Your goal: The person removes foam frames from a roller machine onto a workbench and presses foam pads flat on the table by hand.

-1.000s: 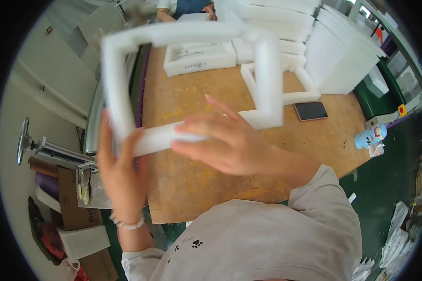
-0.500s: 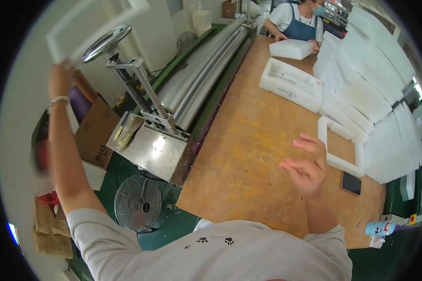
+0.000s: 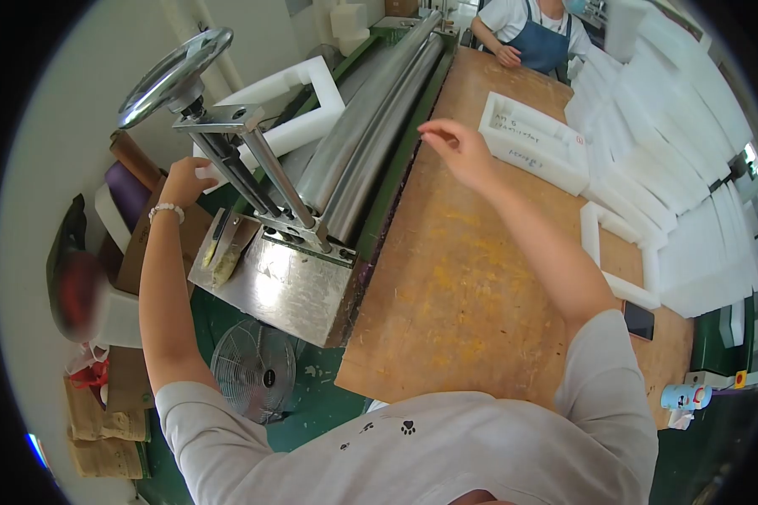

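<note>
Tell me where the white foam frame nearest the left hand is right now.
In the head view, the foam frame is at upper left, beside the metal rollers and beyond the handwheel posts, its near end at the left hand.

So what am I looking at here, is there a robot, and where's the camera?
No robot! These are a person's bare hands, and the camera is on that person's head, looking forward and down. The left hand holds a white frame, which looks like foam, by the machine's long metal rollers. The right hand holds nothing; its fingers are loosely bent. On the wooden table are a white box with writing, a second frame and a phone. Another person is at the far end.
</note>
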Action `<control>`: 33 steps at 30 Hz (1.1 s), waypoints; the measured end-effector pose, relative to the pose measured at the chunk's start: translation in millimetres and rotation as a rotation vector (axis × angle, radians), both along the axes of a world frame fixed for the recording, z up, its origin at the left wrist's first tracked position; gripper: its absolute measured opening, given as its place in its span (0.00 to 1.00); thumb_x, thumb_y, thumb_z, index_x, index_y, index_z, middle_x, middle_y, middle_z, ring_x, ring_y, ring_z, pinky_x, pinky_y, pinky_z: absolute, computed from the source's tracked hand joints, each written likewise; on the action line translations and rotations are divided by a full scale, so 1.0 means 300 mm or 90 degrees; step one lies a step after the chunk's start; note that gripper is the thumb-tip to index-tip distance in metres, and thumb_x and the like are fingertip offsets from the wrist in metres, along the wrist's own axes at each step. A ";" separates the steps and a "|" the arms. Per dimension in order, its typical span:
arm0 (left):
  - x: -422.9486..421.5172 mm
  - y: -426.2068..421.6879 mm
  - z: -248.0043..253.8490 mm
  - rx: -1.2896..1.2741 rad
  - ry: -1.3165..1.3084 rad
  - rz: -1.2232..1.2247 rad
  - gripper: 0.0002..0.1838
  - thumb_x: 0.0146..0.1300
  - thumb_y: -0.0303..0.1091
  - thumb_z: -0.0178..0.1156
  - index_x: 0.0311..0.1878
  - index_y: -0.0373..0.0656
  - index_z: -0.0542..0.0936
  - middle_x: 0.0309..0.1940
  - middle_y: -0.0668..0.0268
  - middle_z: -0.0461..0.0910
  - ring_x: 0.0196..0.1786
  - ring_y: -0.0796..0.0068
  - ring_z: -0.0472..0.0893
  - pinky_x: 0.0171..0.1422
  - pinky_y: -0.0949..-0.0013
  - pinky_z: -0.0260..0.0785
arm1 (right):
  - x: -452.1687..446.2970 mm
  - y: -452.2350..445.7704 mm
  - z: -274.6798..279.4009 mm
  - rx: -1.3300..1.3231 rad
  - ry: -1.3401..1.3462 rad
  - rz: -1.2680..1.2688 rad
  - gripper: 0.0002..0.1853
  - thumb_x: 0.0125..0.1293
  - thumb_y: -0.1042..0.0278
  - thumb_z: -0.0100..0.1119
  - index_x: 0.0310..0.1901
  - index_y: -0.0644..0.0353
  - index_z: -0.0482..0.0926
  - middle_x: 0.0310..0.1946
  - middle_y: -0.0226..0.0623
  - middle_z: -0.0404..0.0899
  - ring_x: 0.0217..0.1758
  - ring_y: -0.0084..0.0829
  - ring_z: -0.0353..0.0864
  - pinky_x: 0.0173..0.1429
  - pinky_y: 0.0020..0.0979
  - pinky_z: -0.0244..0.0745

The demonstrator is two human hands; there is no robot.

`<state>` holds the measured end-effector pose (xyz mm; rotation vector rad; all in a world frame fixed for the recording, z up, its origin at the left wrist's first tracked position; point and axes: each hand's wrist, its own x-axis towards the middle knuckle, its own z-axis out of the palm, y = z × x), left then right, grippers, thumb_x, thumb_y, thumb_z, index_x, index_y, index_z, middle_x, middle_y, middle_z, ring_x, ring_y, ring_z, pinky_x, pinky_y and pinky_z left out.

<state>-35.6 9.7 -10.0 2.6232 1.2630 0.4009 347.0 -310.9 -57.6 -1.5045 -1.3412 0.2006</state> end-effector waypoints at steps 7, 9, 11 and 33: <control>-0.001 0.052 -0.045 0.006 0.031 -0.008 0.22 0.49 0.29 0.73 0.50 0.37 0.85 0.50 0.56 0.83 0.51 0.56 0.81 0.61 0.62 0.73 | 0.064 0.203 -0.060 -0.031 0.020 -0.024 0.14 0.70 0.69 0.57 0.52 0.64 0.83 0.39 0.34 0.84 0.40 0.23 0.80 0.47 0.24 0.75; -0.007 0.063 -0.048 0.015 0.043 -0.009 0.22 0.49 0.29 0.73 0.50 0.37 0.85 0.50 0.56 0.83 0.51 0.56 0.81 0.60 0.62 0.73 | 0.054 0.217 -0.067 -0.087 0.042 -0.050 0.14 0.69 0.69 0.58 0.53 0.65 0.83 0.39 0.35 0.84 0.39 0.24 0.81 0.46 0.25 0.76; -0.013 0.077 -0.038 0.032 0.050 -0.010 0.21 0.49 0.29 0.73 0.50 0.37 0.85 0.50 0.56 0.83 0.51 0.57 0.81 0.60 0.62 0.74 | 0.050 0.240 -0.058 -0.135 0.059 -0.076 0.15 0.69 0.69 0.58 0.54 0.65 0.83 0.39 0.35 0.84 0.38 0.25 0.81 0.45 0.26 0.76; 0.373 0.045 -0.031 0.314 -0.169 -0.427 0.33 0.59 0.12 0.50 0.69 0.43 0.72 0.68 0.57 0.71 0.68 0.56 0.72 0.72 0.59 0.65 | 0.253 0.038 0.188 -0.706 -0.275 -0.271 0.20 0.48 0.56 0.72 0.43 0.54 0.89 0.41 0.36 0.88 0.41 0.41 0.86 0.49 0.40 0.80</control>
